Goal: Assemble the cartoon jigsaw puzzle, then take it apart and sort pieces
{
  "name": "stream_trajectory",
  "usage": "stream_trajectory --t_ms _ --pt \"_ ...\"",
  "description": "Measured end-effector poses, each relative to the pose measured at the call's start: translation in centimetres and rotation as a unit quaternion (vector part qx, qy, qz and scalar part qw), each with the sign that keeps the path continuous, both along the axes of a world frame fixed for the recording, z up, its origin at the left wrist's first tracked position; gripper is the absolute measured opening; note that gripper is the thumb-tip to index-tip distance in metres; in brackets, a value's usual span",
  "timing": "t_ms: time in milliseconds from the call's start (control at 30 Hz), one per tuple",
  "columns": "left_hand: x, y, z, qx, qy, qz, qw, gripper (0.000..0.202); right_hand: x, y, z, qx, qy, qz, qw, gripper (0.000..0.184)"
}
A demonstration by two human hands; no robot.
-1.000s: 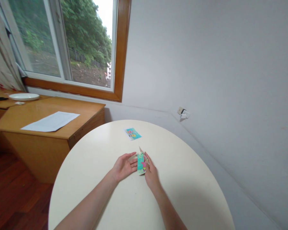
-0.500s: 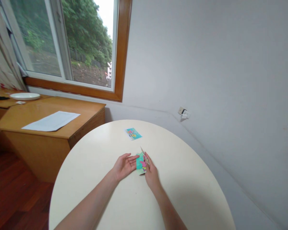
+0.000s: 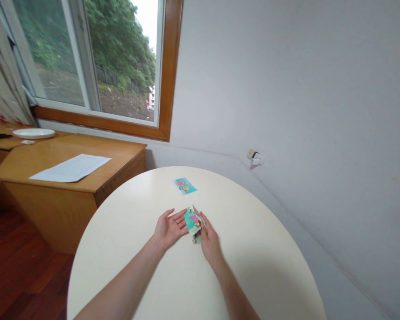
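Note:
My right hand (image 3: 209, 235) is closed around a few jigsaw puzzle pieces, held a little above the white round table (image 3: 126, 275). The front puzzle piece (image 3: 192, 221) is turquoise with a pink cartoon figure. Another piece, seen edge-on, stands up between the thumb and fingers, and a greenish one shows lower down, partly hidden. My left hand (image 3: 170, 229) lies palm up with its fingers stretched out, the tips at the left edge of the front piece. Farther back on the table is a turquoise picture card (image 3: 186, 186) with cartoon figures.
A wooden desk (image 3: 120, 151) stands to the left, carrying a white sheet of paper (image 3: 71, 168) and a white plate (image 3: 34, 133). The wall behind the table has a socket with a white plug (image 3: 256, 158). A sliding window is at upper left.
The pieces in my right hand have tilted and fanned apart, and a lower greenish one now shows. My left hand has shifted slightly left, fingers more spread.

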State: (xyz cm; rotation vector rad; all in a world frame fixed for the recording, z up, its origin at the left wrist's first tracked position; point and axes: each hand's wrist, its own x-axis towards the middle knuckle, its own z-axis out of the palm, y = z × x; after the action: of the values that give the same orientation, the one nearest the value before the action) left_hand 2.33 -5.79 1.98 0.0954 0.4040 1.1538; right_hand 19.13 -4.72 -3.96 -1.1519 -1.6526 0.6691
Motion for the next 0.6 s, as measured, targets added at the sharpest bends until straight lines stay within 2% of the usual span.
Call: stream_trajectory --t_ms 100,367,600 --pt "-0.1 0.0 0.1 0.005 -0.010 0.000 1.000 0.041 -0.1 -0.2 0.4 -0.038 0.003 -0.011 0.999 0.046" --pt "-0.1 0.0 -0.1 0.008 -0.022 -0.001 1.000 0.036 0.0 -0.3 0.7 -0.042 0.017 -0.003 0.999 0.043" --pt "-0.3 0.0 -0.2 0.006 -0.012 -0.006 1.000 0.029 -0.1 -0.5 1.3 -0.052 0.037 0.014 0.998 0.048"
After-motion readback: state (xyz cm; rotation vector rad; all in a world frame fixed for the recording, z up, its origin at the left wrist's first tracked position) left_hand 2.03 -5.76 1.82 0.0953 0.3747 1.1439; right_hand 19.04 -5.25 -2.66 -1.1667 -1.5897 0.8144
